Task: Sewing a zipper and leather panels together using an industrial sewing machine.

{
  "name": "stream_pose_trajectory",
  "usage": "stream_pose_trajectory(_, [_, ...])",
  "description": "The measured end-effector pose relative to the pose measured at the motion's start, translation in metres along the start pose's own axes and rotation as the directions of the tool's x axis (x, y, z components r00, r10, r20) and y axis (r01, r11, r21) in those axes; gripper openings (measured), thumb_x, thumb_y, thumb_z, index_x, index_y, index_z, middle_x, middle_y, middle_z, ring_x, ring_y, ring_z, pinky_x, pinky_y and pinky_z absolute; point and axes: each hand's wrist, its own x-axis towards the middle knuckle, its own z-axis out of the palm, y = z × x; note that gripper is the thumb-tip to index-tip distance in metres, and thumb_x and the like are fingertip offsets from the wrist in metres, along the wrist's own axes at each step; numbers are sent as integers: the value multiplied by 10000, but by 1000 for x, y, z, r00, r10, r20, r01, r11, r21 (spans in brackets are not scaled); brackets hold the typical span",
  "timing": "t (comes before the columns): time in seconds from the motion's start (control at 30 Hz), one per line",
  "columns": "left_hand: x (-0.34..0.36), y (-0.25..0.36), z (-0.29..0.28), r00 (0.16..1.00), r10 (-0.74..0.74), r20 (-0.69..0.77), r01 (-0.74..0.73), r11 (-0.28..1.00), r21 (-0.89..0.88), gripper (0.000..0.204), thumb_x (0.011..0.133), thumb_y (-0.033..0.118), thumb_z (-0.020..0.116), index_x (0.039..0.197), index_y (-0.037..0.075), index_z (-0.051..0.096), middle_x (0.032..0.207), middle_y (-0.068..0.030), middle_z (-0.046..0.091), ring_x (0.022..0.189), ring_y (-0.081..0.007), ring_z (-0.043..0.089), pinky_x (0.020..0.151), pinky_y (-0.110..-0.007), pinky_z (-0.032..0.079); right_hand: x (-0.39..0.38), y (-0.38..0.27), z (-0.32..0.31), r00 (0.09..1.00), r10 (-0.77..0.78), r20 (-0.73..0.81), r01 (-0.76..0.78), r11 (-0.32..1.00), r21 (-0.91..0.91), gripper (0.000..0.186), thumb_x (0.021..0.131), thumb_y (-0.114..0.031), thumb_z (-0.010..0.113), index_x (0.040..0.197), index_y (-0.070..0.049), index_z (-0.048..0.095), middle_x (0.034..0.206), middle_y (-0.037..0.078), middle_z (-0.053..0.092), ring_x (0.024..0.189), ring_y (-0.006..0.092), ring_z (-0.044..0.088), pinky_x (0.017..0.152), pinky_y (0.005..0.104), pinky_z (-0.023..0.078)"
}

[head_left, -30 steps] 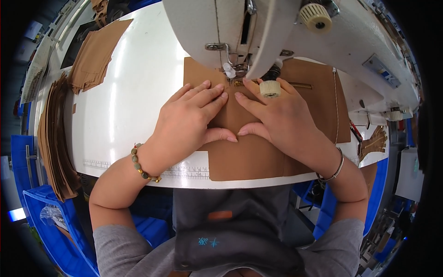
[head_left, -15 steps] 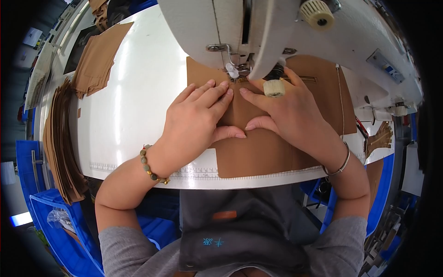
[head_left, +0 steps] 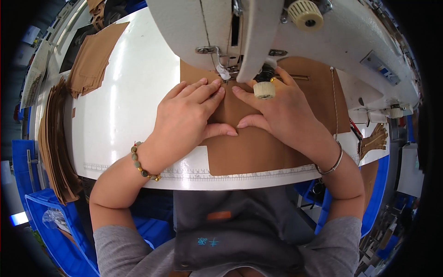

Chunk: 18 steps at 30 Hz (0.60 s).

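Note:
A brown piece of fabric lies flat on the white table under the head of a sewing machine. My left hand rests on its left part, fingers stretched out and fingertips just short of the presser foot. On the right, my right hand lies on the same fabric with fingers spread, some fingertips partly hidden behind the machine's cream knob. Both thumbs point inward and almost meet. A narrow slot with a zipper-like strip shows in the fabric beyond my right hand.
Brown fabric pieces lie stacked at the far left, and another pile hangs over the left table edge. A ruler strip runs along the front edge. Blue bins stand below left. Brown strips lie at right.
The whole view has shifted slightly to the left. My hands, the fabric and the machine keep nearly the same places relative to each other.

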Motion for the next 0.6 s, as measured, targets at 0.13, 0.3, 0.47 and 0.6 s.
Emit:
stream_pose_trajectory(0.13, [-1, -1, 0, 1000, -5, -13, 5, 1000, 2, 783, 698, 593, 798, 1205, -2, 749, 1315, -110, 718, 1227, -303, 675, 1037, -406, 527, 2, -2, -1, 999, 28, 16, -28, 999, 31, 594, 813, -516, 756, 1267, -135, 730, 1282, 105, 701, 1254, 293, 632, 1193, 559, 367])
stream_pose_trajectory(0.3, [1, -2, 1, 1000, -2, -17, 2, 1000, 8, 779, 716, 592, 784, 1221, 1, 743, 1323, -104, 713, 1230, -298, 670, 1033, -400, 525, 11, 8, -18, 997, 32, -75, -29, 999, 38, 400, 884, -435, 753, 1094, -95, 780, 1111, 85, 760, 1098, 238, 711, 1056, 483, 497])
stream_pose_trajectory(0.47, [-1, -3, 2, 1000, -1, -23, 2, 1000, 12, 784, 724, 597, 773, 1234, 3, 738, 1328, -104, 709, 1235, -298, 665, 1037, -394, 521, 17, 25, -29, 828, 377, -415, -249, 911, 330, 164, 945, -236, 719, 981, -120, 829, 817, 53, 764, 668, 238, 683, 622, 349, 516])
stream_pose_trajectory(0.6, [-1, -2, 3, 1000, 3, -16, -2, 1000, 26, 780, 726, 596, 770, 1234, 4, 738, 1329, -103, 709, 1233, -298, 665, 1036, -388, 520, 16, 26, -24, 821, 408, -399, -284, 898, 336, 157, 951, -205, 708, 997, -126, 836, 837, 53, 767, 699, 227, 685, 666, 350, 527])
